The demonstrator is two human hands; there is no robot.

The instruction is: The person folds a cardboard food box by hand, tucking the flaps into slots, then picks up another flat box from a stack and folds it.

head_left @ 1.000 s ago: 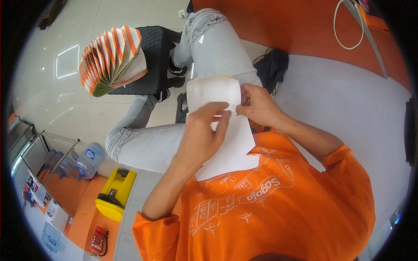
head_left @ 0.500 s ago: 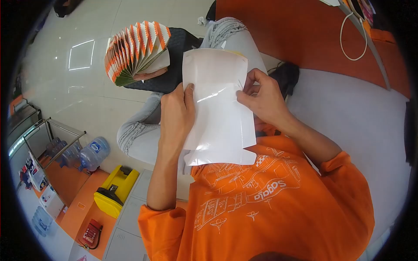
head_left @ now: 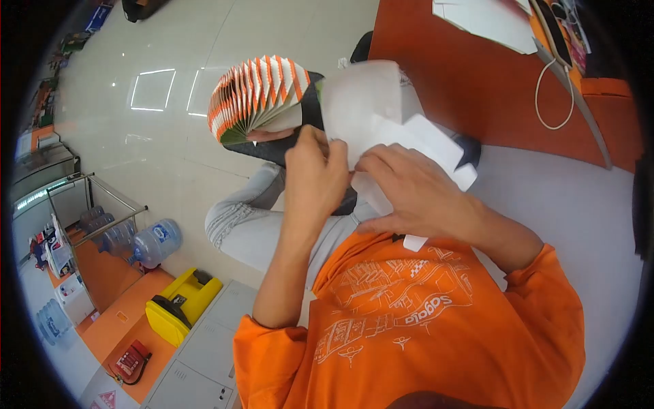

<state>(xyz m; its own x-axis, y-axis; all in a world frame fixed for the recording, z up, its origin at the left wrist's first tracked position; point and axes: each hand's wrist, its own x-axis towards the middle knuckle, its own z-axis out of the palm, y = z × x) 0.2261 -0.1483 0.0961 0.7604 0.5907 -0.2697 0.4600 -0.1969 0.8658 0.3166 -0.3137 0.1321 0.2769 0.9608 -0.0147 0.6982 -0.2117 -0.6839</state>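
Observation:
A glossy white card sheet (head_left: 361, 92) with cut tabs is held up over my lap, slightly blurred. My left hand (head_left: 317, 170) pinches its left edge between thumb and fingers. My right hand (head_left: 419, 191) lies across the sheet, fingers bent over it and thumb apart, where the card bends over to the right. Part of the sheet is hidden behind that hand, and a small white tab shows below it. Beyond my left hand, a pleated orange-and-white folded paper piece (head_left: 262, 92) rests on a black object (head_left: 255, 150), touched by neither hand.
A reddish-brown desk panel (head_left: 449, 75) stands at the upper right, with papers (head_left: 487, 20) and a looped white cable (head_left: 538, 105). On the left are large water bottles (head_left: 157, 242), a yellow bin (head_left: 180, 303), a red telephone (head_left: 129, 361) and grey lockers (head_left: 204, 347).
The sheet, flat and upright before, is now bent over to the right. My right hand has moved from its right edge across its lower part. The view has shifted somewhat.

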